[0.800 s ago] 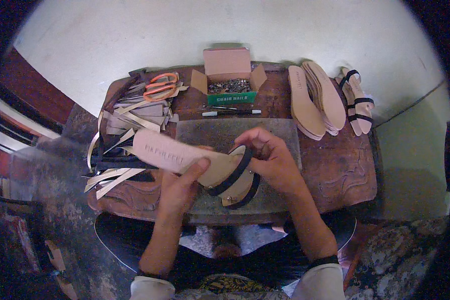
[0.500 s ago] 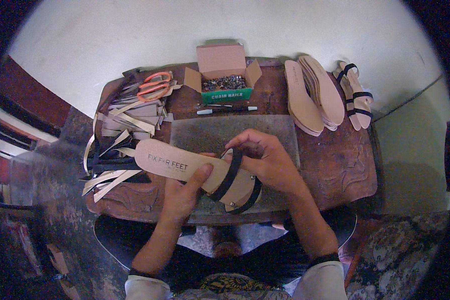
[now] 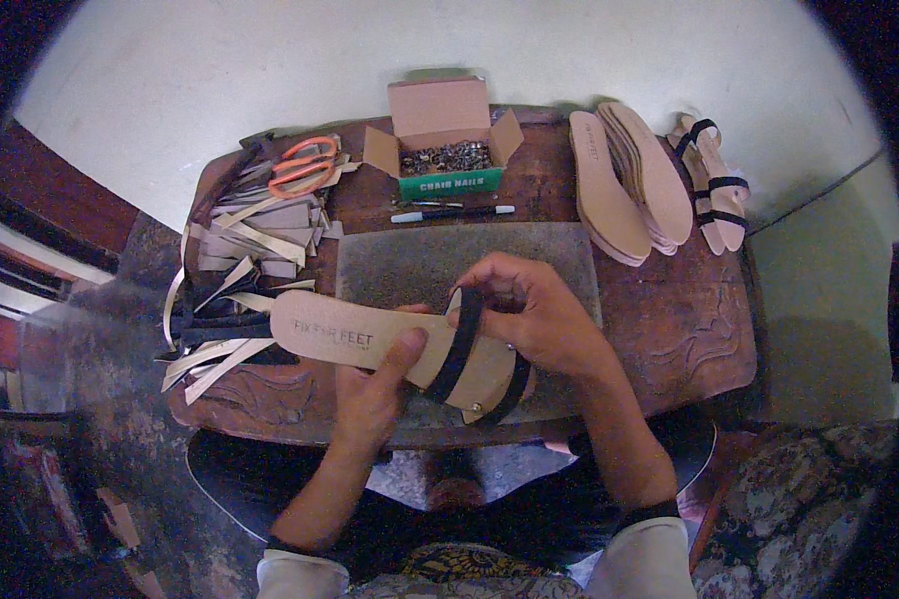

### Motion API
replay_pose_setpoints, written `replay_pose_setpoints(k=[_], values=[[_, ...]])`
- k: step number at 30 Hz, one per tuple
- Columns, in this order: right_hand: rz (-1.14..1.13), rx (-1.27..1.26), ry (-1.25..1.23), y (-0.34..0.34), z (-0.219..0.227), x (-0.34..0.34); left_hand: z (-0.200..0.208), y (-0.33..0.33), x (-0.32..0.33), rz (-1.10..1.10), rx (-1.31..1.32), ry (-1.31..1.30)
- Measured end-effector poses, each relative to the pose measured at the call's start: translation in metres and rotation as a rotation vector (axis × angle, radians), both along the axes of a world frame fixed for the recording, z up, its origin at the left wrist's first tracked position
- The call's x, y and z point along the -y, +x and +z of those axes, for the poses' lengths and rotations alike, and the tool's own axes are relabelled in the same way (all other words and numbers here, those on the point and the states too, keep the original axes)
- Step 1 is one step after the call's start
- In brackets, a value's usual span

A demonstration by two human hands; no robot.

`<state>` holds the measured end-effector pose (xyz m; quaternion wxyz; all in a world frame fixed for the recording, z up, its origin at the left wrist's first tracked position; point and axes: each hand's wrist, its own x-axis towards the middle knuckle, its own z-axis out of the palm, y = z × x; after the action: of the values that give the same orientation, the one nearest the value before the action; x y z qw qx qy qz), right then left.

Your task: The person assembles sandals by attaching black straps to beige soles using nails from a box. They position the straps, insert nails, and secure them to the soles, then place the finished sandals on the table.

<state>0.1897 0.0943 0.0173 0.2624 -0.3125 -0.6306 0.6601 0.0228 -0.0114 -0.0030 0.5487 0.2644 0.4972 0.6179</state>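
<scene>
— What did the hands have between them?

— A tan sandal sole [image 3: 390, 344] with two black straps [image 3: 459, 344] across its front part, held level above the near edge of the tabletop [image 3: 669, 319]. The left hand [image 3: 370, 394] gripped it from below, thumb pressed flat on the printed upper face near the middle. The right hand [image 3: 534, 314] was curled over the far strap, fingertips pinching it where it met the sole's edge.

— So neither hand was spread?

— No. Both were closed on the sandal: the left clamped round the sole, the right nipping the strap. A small pale stud showed on the sole's near edge, close to the nearer strap.

— What lay under it?

— A grey, gritty rectangular mat [image 3: 410, 265] in the middle of the carved brown tabletop. The sandal hovered over its near half.

— And around that?

— At the person's left, a heap of cut strips [image 3: 245, 245], cream and black, some hanging off the edge. Orange-handled scissors [image 3: 305, 165] lay on top of the heap at the far side. Behind the mat stood an open cardboard box [image 3: 440, 140] full of small metal nails, with a pen [image 3: 454, 213] lying just in front of it.

— And to the right?

— A stack of bare tan soles [image 3: 629, 180] at the far right corner, and just beside it finished sandals [image 3: 714, 185] with black straps, close to the table's edge. All of it was well apart from the hands.
</scene>
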Motion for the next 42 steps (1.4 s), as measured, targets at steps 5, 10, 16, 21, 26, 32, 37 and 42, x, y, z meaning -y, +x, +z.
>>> replay_pose_setpoints(k=[5, 10, 16, 21, 26, 32, 37, 42], values=[[-0.007, -0.019, 0.058, -0.005, 0.005, 0.005, -0.001, 0.006, -0.002, -0.064, 0.083, -0.035], [0.043, 0.006, 0.055, -0.003, 0.000, 0.003, -0.004, 0.007, -0.001, -0.038, 0.024, -0.007], [-0.118, 0.148, 0.530, -0.002, 0.011, 0.004, 0.000, 0.008, -0.003, -0.006, -0.032, -0.045], [-0.126, 0.217, 0.834, -0.002, 0.016, 0.011, 0.003, 0.012, -0.007, 0.039, -0.032, -0.023], [-0.101, 0.326, 0.943, -0.006, 0.033, 0.025, -0.006, 0.010, -0.008, 0.092, -0.063, -0.014], [-0.099, 0.318, 0.872, -0.005, 0.045, 0.032, 0.001, 0.008, -0.008, 0.114, 0.061, 0.030], [-0.143, 0.299, 0.869, -0.007, 0.037, 0.028, -0.001, 0.007, -0.005, 0.067, 0.016, -0.001], [-0.154, 0.210, 0.655, -0.005, 0.023, 0.017, 0.009, 0.010, -0.003, 0.013, -0.140, -0.020]])
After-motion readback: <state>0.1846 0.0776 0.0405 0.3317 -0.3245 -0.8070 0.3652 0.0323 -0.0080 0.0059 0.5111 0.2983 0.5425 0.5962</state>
